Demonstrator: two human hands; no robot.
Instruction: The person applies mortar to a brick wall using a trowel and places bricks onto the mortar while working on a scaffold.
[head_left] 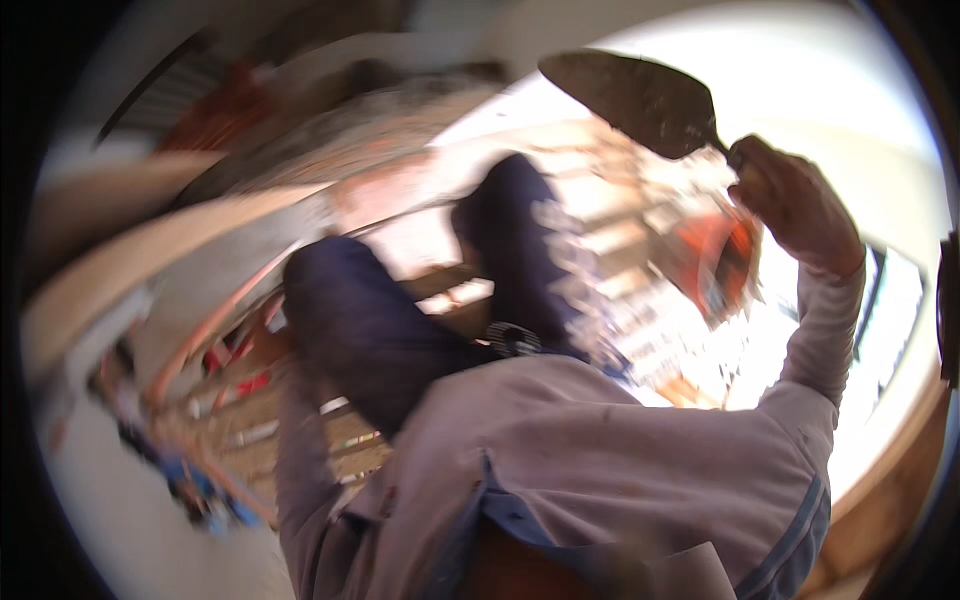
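Note:
Up at the right, my right hand (795, 195) is closed around the handle of a pointed masonry trowel (640, 98). Its dark, stained blade points to the upper left, and I cannot make out mortar on it. Below that hand is an orange bucket (708, 255), blurred and apart from the trowel. My left arm (303, 425) hangs down beside my bent left knee. Motion blur and shadow smear the left hand (275, 345) near that knee, so its fingers do not show.
Wooden slats with gaps (600, 170) lie beneath my legs. A rough ledge with grey mortar (350, 135) runs across the upper left. Blurred coloured items (205, 490) lie far down at the lower left. Glare washes out the right side.

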